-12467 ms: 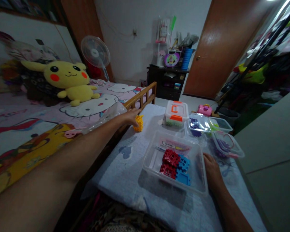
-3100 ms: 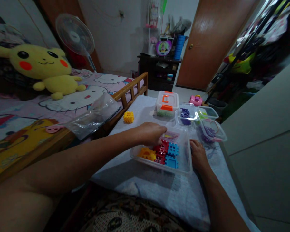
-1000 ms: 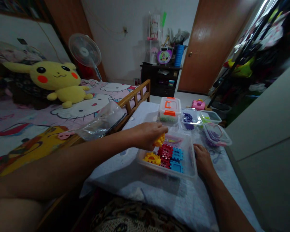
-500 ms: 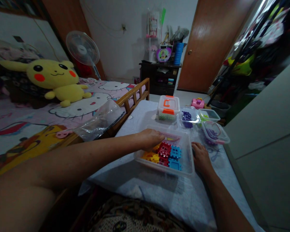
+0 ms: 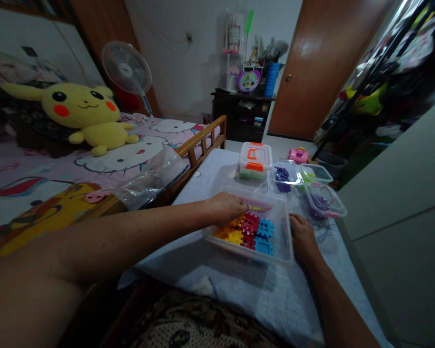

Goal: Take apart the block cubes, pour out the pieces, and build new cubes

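A clear plastic box [image 5: 284, 246] sits on the cloth-covered table in front of me. Inside it lie interlocking toy blocks in colour groups: yellow blocks [image 5: 232, 236] at the left, red blocks [image 5: 251, 223] in the middle, blue blocks [image 5: 264, 245] at the right. My left hand [image 5: 227, 209] reaches over the box's left side, above the yellow blocks, its fingers drawn together and bent down; whatever is under the fingertips is hidden. At the box's right wall, my right hand [image 5: 303, 234] is closed around the edge, its fingers partly out of sight.
Behind the box stands a lidded container with orange clips [image 5: 254, 159]. To the right are an open container with dark purple pieces [image 5: 282, 179], one with green pieces [image 5: 315, 174] and one with purple pieces [image 5: 319, 203]. A wooden bed rail [image 5: 203, 145] borders the table's left.
The view has shifted slightly. My left hand stays over the yellow blocks with only a slight movement, and my right hand remains at the box's right wall.
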A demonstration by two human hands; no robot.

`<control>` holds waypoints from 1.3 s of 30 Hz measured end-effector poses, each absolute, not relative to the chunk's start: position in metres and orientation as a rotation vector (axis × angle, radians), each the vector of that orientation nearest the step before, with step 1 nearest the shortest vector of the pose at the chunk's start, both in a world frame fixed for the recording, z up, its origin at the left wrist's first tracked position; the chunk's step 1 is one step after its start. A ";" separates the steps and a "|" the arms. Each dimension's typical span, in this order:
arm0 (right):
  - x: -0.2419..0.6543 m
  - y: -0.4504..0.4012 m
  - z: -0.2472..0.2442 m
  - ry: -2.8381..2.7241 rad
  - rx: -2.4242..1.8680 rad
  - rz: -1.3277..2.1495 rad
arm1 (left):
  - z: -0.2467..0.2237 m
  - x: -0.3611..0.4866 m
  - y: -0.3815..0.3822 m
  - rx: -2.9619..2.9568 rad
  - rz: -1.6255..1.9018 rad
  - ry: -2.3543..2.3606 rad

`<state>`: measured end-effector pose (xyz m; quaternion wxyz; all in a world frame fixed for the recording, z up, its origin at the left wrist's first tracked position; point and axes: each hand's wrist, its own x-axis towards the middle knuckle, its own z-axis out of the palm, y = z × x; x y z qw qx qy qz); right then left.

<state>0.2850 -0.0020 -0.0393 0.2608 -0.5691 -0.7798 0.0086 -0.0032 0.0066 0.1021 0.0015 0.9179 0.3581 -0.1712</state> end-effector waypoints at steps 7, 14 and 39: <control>0.285 -0.002 -0.040 -2.120 -1.526 0.028 | 0.116 -0.003 0.005 2.832 -0.560 1.083; 0.287 -0.001 -0.041 -2.140 -1.538 0.063 | 0.119 -0.010 0.004 2.801 -0.270 0.905; 0.286 -0.001 -0.040 -2.130 -1.561 0.025 | 0.108 -0.017 0.006 2.872 -0.305 0.948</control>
